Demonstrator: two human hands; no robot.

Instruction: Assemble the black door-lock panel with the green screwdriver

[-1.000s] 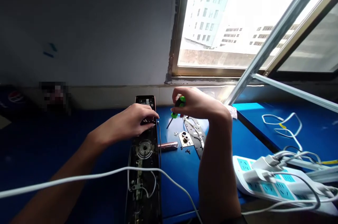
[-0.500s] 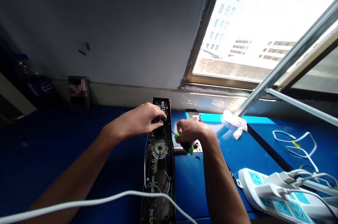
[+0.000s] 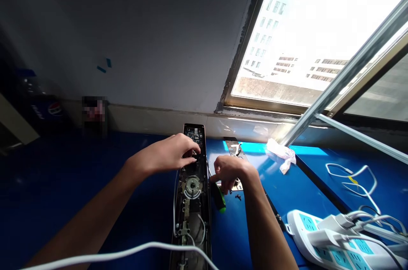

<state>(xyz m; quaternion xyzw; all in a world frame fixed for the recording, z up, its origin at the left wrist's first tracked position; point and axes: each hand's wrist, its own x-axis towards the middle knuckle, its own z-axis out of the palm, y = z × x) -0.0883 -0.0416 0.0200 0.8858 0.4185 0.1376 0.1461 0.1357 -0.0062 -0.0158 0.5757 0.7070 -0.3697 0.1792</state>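
A long black housing (image 3: 193,206), which looks like an opened electronic door lock, lies lengthwise before me. It has a circuit board (image 3: 196,134) at the far end and a round metal part (image 3: 193,185) near its middle. My left hand (image 3: 178,151) is over the upper interior, thumb and fingers curled around a small part I cannot make out. Just right of the housing, my right hand (image 3: 230,171) has its fingers partly spread over a green-and-black screwdriver (image 3: 219,198). The handle sticks out below the hand, apparently resting on the table; its shaft is mostly hidden.
Small dark screws (image 3: 238,197) and a metal plate (image 3: 237,151) lie to the right. A white power strip (image 3: 306,227) with plugs sits at lower right. A white cable (image 3: 127,253) crosses the foreground. Crumpled packaging (image 3: 280,153) lies below the window.
My right hand has lowered and loosened around the screwdriver, whose handle now points more toward me beside the housing. My left hand keeps its place at the upper interior.
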